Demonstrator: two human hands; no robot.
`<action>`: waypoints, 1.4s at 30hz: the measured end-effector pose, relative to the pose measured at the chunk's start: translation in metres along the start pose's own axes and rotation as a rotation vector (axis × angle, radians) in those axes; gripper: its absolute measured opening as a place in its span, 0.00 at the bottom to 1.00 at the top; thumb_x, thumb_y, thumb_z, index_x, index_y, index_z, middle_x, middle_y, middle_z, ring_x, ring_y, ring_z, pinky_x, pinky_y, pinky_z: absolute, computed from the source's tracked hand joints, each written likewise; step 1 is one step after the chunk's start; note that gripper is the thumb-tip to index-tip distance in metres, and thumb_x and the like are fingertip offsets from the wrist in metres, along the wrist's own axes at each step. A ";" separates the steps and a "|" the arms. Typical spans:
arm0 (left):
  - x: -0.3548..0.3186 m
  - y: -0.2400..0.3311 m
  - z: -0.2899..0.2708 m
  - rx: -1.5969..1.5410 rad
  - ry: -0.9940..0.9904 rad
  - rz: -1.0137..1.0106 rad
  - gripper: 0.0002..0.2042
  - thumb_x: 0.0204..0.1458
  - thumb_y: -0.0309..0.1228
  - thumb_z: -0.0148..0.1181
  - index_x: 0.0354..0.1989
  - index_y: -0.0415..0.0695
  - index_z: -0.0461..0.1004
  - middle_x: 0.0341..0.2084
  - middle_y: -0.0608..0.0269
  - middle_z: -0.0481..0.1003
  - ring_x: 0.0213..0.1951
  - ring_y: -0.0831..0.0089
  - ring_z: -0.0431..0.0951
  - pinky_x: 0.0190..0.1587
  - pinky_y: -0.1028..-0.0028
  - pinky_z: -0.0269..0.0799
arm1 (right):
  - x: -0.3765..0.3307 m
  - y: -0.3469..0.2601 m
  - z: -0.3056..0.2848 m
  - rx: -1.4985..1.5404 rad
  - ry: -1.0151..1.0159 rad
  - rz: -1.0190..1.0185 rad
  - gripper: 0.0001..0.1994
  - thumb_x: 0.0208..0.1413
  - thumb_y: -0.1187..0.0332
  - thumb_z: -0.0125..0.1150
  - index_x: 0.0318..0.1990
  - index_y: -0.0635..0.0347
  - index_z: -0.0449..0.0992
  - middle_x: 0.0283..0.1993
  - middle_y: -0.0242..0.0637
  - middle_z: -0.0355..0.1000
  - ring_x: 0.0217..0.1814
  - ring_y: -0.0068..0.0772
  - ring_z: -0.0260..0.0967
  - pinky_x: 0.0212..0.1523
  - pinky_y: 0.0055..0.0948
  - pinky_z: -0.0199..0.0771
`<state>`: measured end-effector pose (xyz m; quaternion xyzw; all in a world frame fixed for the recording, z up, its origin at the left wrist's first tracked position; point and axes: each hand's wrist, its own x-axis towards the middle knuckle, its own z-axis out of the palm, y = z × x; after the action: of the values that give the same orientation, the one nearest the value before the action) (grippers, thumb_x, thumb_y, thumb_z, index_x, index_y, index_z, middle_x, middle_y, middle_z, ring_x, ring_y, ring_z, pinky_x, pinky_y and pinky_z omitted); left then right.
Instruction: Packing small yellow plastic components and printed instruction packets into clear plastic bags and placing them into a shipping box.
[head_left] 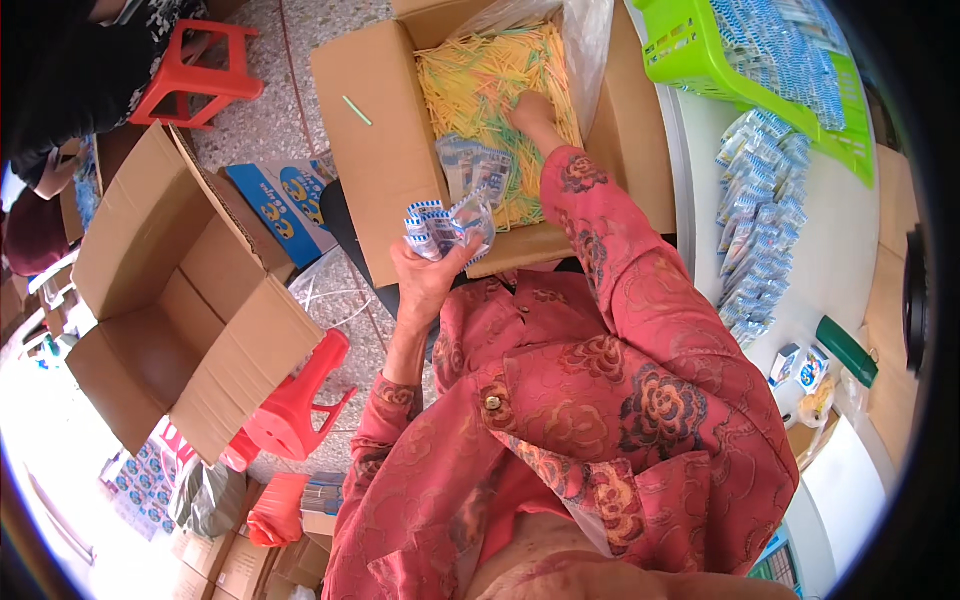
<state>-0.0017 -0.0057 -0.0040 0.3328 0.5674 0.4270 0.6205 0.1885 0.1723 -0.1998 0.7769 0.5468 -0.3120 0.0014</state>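
My left hand [428, 278] is closed around a bunch of small clear packets [432, 228] with blue-and-white striped edges, held just over the near left rim of an open cardboard box [372, 150]. The box holds a thick layer of thin yellow, orange and green plastic sticks [470, 75]. Down among these sticks is my right hand [535, 115], its fingers curled; whatever they grip is hidden. More of the same packets [478, 168] lie on the sticks between my hands. One green stick [357, 110] rests on the box's left flap.
On the right, a white table [815, 265] bears a long pile of packets [758, 220] and a lime-green basket [690, 60] full of them. An open cardboard box [185, 310] stands to the left, near red plastic stools [295, 410]. Another person [70, 85] sits at the upper left.
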 end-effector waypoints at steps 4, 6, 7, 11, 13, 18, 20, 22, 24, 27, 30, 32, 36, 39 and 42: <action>-0.003 0.002 0.001 -0.011 -0.015 0.002 0.15 0.37 0.19 0.63 0.36 0.35 0.71 0.30 0.62 0.74 0.31 0.76 0.74 0.36 0.76 0.72 | 0.000 0.012 0.012 0.051 0.120 -0.020 0.20 0.38 0.56 0.61 0.32 0.65 0.75 0.34 0.52 0.71 0.39 0.49 0.70 0.38 0.39 0.70; -0.005 0.003 0.002 -0.008 -0.019 0.019 0.15 0.37 0.19 0.64 0.37 0.35 0.71 0.30 0.62 0.74 0.32 0.76 0.74 0.37 0.76 0.71 | 0.005 0.024 0.019 0.071 0.145 -0.007 0.20 0.37 0.55 0.62 0.31 0.65 0.75 0.32 0.52 0.71 0.37 0.49 0.70 0.37 0.39 0.70; -0.005 0.004 0.003 -0.007 -0.024 0.022 0.15 0.37 0.19 0.64 0.37 0.35 0.71 0.30 0.62 0.74 0.32 0.76 0.74 0.37 0.76 0.71 | 0.009 0.032 0.021 0.117 0.151 -0.037 0.19 0.36 0.56 0.62 0.29 0.65 0.75 0.31 0.53 0.71 0.36 0.50 0.70 0.37 0.40 0.70; -0.010 0.004 0.003 -0.020 -0.022 0.030 0.16 0.36 0.18 0.63 0.37 0.36 0.71 0.30 0.62 0.74 0.32 0.76 0.74 0.37 0.76 0.71 | 0.003 0.042 0.018 0.142 0.120 -0.184 0.16 0.35 0.60 0.63 0.26 0.65 0.75 0.28 0.50 0.72 0.32 0.42 0.72 0.33 0.36 0.71; -0.011 0.005 0.004 -0.030 -0.029 0.034 0.16 0.36 0.18 0.63 0.37 0.36 0.71 0.30 0.62 0.74 0.32 0.76 0.74 0.37 0.76 0.71 | -0.003 0.047 0.010 0.231 0.037 -0.243 0.13 0.36 0.63 0.63 0.26 0.65 0.75 0.26 0.46 0.71 0.29 0.35 0.71 0.30 0.32 0.70; -0.011 0.012 0.004 -0.006 -0.023 0.122 0.11 0.40 0.21 0.62 0.35 0.35 0.73 0.28 0.67 0.74 0.29 0.82 0.72 0.35 0.80 0.69 | -0.036 0.050 -0.027 0.781 -0.536 -0.164 0.09 0.37 0.72 0.64 0.25 0.66 0.71 0.23 0.38 0.70 0.24 0.30 0.69 0.23 0.25 0.69; -0.009 0.012 0.002 -0.020 -0.038 0.163 0.12 0.40 0.21 0.62 0.36 0.35 0.73 0.28 0.66 0.74 0.30 0.81 0.72 0.35 0.79 0.70 | -0.059 0.050 -0.038 0.808 -0.812 -0.103 0.05 0.42 0.74 0.59 0.26 0.62 0.69 0.20 0.30 0.65 0.20 0.21 0.63 0.20 0.19 0.66; -0.010 0.014 0.003 -0.045 -0.057 0.192 0.12 0.40 0.20 0.61 0.36 0.35 0.73 0.29 0.66 0.74 0.30 0.81 0.72 0.35 0.79 0.70 | -0.076 0.057 -0.036 0.778 -0.902 -0.094 0.05 0.41 0.74 0.60 0.24 0.63 0.69 0.19 0.31 0.65 0.18 0.22 0.63 0.20 0.19 0.66; -0.013 0.018 0.008 -0.049 -0.066 0.197 0.12 0.40 0.20 0.61 0.36 0.35 0.73 0.29 0.65 0.74 0.31 0.81 0.72 0.36 0.79 0.70 | -0.092 0.067 -0.031 0.699 -1.041 -0.113 0.06 0.39 0.74 0.62 0.22 0.65 0.69 0.17 0.34 0.66 0.16 0.24 0.64 0.18 0.20 0.66; -0.017 0.019 0.011 -0.059 -0.078 0.211 0.12 0.40 0.20 0.61 0.36 0.35 0.73 0.29 0.64 0.74 0.31 0.81 0.73 0.36 0.79 0.70 | -0.119 0.070 -0.025 0.544 -1.030 -0.067 0.08 0.39 0.73 0.62 0.23 0.68 0.69 0.17 0.37 0.67 0.15 0.24 0.65 0.17 0.22 0.66; -0.021 0.013 0.011 -0.009 -0.095 0.204 0.11 0.40 0.21 0.62 0.35 0.35 0.74 0.27 0.66 0.75 0.30 0.82 0.72 0.35 0.80 0.69 | -0.127 0.062 -0.045 0.459 -0.909 -0.217 0.08 0.42 0.72 0.60 0.26 0.69 0.70 0.19 0.36 0.68 0.17 0.22 0.65 0.18 0.21 0.66; -0.022 0.010 0.011 0.013 -0.089 0.205 0.11 0.40 0.21 0.62 0.35 0.35 0.74 0.27 0.67 0.75 0.29 0.83 0.72 0.34 0.80 0.69 | -0.133 0.051 -0.071 0.575 -0.811 -0.349 0.08 0.44 0.70 0.59 0.28 0.66 0.71 0.22 0.35 0.69 0.20 0.20 0.65 0.21 0.19 0.66; -0.022 0.009 0.012 0.064 -0.090 0.182 0.11 0.39 0.20 0.62 0.35 0.35 0.74 0.27 0.67 0.74 0.29 0.82 0.72 0.34 0.81 0.70 | -0.171 0.017 -0.154 0.807 -0.611 -0.554 0.06 0.48 0.69 0.56 0.32 0.61 0.71 0.29 0.31 0.70 0.25 0.16 0.63 0.25 0.16 0.65; -0.018 0.008 0.017 0.051 -0.124 0.197 0.11 0.38 0.19 0.62 0.33 0.35 0.74 0.26 0.67 0.74 0.27 0.82 0.73 0.32 0.81 0.70 | -0.213 -0.006 -0.201 1.070 -0.509 -0.653 0.06 0.48 0.69 0.59 0.33 0.60 0.73 0.26 0.28 0.69 0.24 0.15 0.64 0.24 0.15 0.65; -0.015 0.009 0.022 0.083 -0.151 0.224 0.10 0.39 0.19 0.62 0.32 0.35 0.74 0.25 0.67 0.74 0.26 0.82 0.72 0.31 0.81 0.70 | -0.242 -0.019 -0.219 1.006 -0.549 -0.775 0.06 0.49 0.70 0.57 0.34 0.61 0.71 0.27 0.26 0.68 0.25 0.13 0.62 0.26 0.15 0.64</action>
<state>0.0190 -0.0145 0.0131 0.4506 0.4958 0.4433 0.5955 0.2284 0.0502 0.1008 0.3245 0.5537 -0.6911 -0.3324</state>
